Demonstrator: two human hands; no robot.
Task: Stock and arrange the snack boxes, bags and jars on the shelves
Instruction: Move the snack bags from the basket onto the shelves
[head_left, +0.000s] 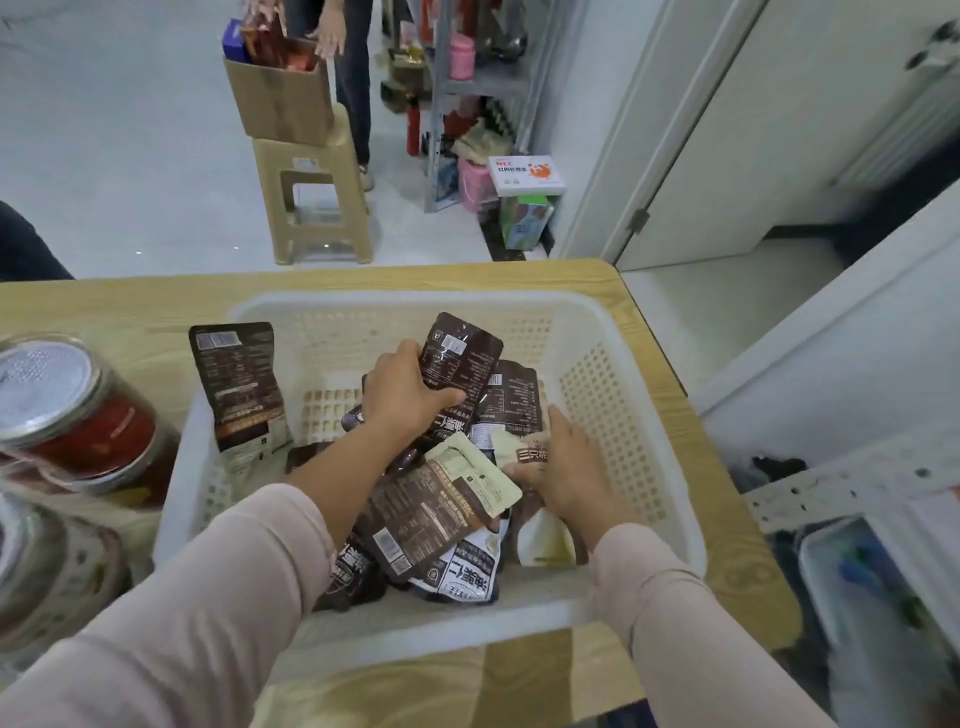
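- Fingers of the left hand (402, 392) clamped round a dark brown snack pouch (460, 353), thumb on its near face, pouch lifted half upright above the heap.
- Fingers of the right hand (558, 465) curled down onto a cream-and-brown pouch (530, 452), pressing into the pile rather than clearly lifting; whether actually gripped underneath, cannot tell.
- Pale pink sleeves (223, 582) reaching in from the near edge, both forearms over the front rim of the basket.
- White perforated plastic basket (613, 415) sitting on a wood-grain table (727, 545), holding a loose heap of overlapping pouches; one more dark pouch (236, 379) leaning upright against the left wall.
- Just left of the basket, a clear jar with a foil seal (57, 410) and red contents, tilted in the blurred wide-angle edge; more jars below it, too blurred to describe.
- Risk, as a judgement: slick pouches stacked crosswise, so pulling one upward likely to drag neighbours along and spill them over the rim; jar close enough to the left elbow to be knocked on the way out.
- Further risk: single-handed pinch on the raised pouch near one edge, so likely to swing or slip if moved fast.
- Well beyond the table, a beige plastic stool (317, 202) carrying an open cardboard box (280, 98) of packets, another person standing beside it.
- Farthest, a grey metal shelf unit (441, 104) already partly stocked, with a pink jar (460, 57) on it and a white-and-orange box (524, 174) low at its foot; destination well apart from the basket.
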